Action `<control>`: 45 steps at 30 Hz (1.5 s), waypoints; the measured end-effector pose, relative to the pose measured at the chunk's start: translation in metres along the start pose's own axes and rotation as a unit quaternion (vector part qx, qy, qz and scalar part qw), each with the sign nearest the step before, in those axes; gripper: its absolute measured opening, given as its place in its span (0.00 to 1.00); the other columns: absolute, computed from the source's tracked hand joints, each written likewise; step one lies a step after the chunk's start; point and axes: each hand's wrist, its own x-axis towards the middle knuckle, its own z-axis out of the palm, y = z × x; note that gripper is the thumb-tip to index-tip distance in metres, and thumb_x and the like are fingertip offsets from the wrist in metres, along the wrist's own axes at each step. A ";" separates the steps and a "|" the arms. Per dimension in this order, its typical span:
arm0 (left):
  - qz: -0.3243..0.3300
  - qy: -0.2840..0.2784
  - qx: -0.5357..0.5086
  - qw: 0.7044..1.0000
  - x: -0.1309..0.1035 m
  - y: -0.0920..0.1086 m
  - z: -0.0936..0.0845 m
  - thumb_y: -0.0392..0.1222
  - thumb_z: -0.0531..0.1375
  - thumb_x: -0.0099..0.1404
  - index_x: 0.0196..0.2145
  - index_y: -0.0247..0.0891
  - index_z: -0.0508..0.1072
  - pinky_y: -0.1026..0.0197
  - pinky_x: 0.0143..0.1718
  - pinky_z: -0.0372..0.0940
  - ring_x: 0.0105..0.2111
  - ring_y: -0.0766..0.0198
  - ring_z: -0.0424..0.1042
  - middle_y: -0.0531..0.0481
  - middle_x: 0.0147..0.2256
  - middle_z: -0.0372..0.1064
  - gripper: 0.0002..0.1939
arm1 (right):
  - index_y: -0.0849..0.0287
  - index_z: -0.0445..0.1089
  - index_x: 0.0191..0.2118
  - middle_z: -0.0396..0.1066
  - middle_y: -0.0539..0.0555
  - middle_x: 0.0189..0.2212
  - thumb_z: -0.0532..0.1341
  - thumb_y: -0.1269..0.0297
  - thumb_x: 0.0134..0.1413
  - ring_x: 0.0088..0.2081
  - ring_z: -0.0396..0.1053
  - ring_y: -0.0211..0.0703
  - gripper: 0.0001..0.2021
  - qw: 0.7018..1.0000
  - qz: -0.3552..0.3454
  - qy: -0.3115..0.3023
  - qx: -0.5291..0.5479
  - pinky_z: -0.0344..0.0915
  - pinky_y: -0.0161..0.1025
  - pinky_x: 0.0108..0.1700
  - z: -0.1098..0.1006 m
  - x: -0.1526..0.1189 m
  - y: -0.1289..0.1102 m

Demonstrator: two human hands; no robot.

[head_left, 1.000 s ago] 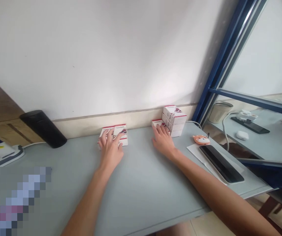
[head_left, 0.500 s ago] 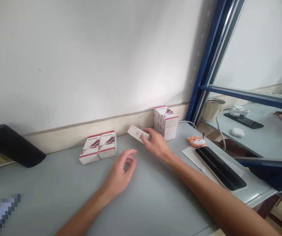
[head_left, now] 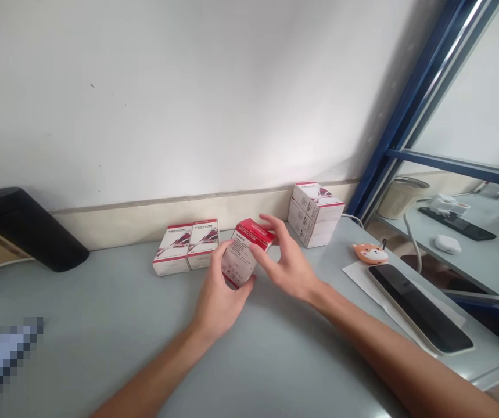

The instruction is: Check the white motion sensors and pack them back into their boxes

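Observation:
A small white and red cardboard box (head_left: pixel 241 255), with "DETECTOR" printed on its red band, is tilted up between both hands. My left hand (head_left: pixel 218 296) grips it from the lower left, with the thumb under its bottom edge. At its upper right, my right hand (head_left: pixel 290 264) has the thumb against the printed face and the fingers round the far side. To the left, two similar boxes (head_left: pixel 173 247) lie side by side by the wall. A stack of such boxes (head_left: pixel 312 215) stands to the right of my hands.
On the right of the grey desk (head_left: pixel 101 325) are an orange fox-faced item (head_left: pixel 370 253) and a dark phone-like slab (head_left: pixel 419 307) on white paper. A black cylindrical object (head_left: pixel 31 229) stands at the left. A blue-framed mirror (head_left: pixel 458 220) borders the right side.
The box has turned upright and now shows its red end and printed face. My left hand has closed on it. The camera view has shifted left.

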 end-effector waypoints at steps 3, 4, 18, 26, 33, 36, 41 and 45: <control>0.039 0.019 0.046 0.998 -0.003 -0.005 0.001 0.42 0.69 0.65 0.66 0.55 0.57 0.46 0.59 0.71 0.67 0.44 0.66 0.45 0.68 0.63 0.37 | 0.48 0.65 0.62 0.75 0.56 0.55 0.62 0.54 0.67 0.50 0.76 0.50 0.20 0.999 -0.033 0.023 -0.024 0.74 0.51 0.55 -0.002 0.001 -0.003; 0.056 0.022 0.052 0.997 -0.003 -0.006 0.001 0.42 0.68 0.66 0.67 0.55 0.56 0.46 0.60 0.70 0.67 0.45 0.66 0.45 0.68 0.62 0.37 | 0.48 0.66 0.60 0.75 0.56 0.54 0.63 0.55 0.66 0.49 0.76 0.49 0.19 0.998 -0.043 0.026 -0.029 0.74 0.50 0.55 -0.002 0.001 -0.003; 0.233 0.095 0.174 0.952 0.000 -0.012 0.007 0.29 0.64 0.67 0.64 0.46 0.57 0.36 0.65 0.67 0.69 0.46 0.64 0.35 0.69 0.60 0.33 | 0.49 0.66 0.56 0.74 0.54 0.46 0.66 0.57 0.63 0.42 0.74 0.47 0.18 0.987 -0.142 0.065 -0.024 0.73 0.48 0.47 0.003 -0.006 0.006; 0.206 0.059 0.140 0.967 -0.004 -0.013 0.007 0.29 0.65 0.66 0.67 0.50 0.54 0.44 0.56 0.74 0.64 0.48 0.71 0.39 0.66 0.64 0.39 | 0.50 0.68 0.55 0.75 0.54 0.50 0.64 0.58 0.68 0.45 0.74 0.45 0.13 0.991 -0.105 0.077 0.033 0.72 0.45 0.49 0.007 -0.007 0.009; 0.212 0.042 0.148 0.965 -0.009 -0.012 0.007 0.27 0.62 0.66 0.66 0.51 0.55 0.44 0.53 0.76 0.63 0.46 0.71 0.37 0.67 0.59 0.37 | 0.51 0.70 0.52 0.76 0.53 0.45 0.50 0.51 0.77 0.44 0.74 0.45 0.15 0.985 -0.076 0.145 0.047 0.71 0.43 0.47 0.000 -0.004 0.009; 0.263 0.056 0.159 0.950 -0.009 -0.007 0.006 0.27 0.63 0.64 0.65 0.52 0.55 0.44 0.50 0.77 0.62 0.44 0.71 0.35 0.68 0.54 0.38 | 0.51 0.71 0.51 0.76 0.54 0.45 0.49 0.50 0.77 0.46 0.74 0.46 0.17 0.979 -0.090 0.182 0.022 0.71 0.43 0.47 -0.003 -0.004 0.006; 0.335 0.073 0.130 0.930 -0.009 0.003 0.003 0.31 0.67 0.62 0.61 0.47 0.58 0.43 0.51 0.76 0.58 0.45 0.73 0.34 0.63 0.56 0.34 | 0.52 0.72 0.50 0.75 0.55 0.46 0.49 0.50 0.77 0.47 0.73 0.47 0.17 0.976 -0.093 0.194 0.036 0.71 0.43 0.46 0.000 -0.005 0.000; 0.356 0.074 0.136 0.922 -0.009 0.002 0.003 0.32 0.67 0.63 0.59 0.45 0.61 0.46 0.48 0.76 0.50 0.52 0.75 0.36 0.61 0.57 0.31 | 0.51 0.72 0.49 0.74 0.52 0.40 0.49 0.49 0.75 0.37 0.71 0.43 0.18 0.976 0.008 0.199 0.088 0.69 0.40 0.38 0.001 0.002 -0.003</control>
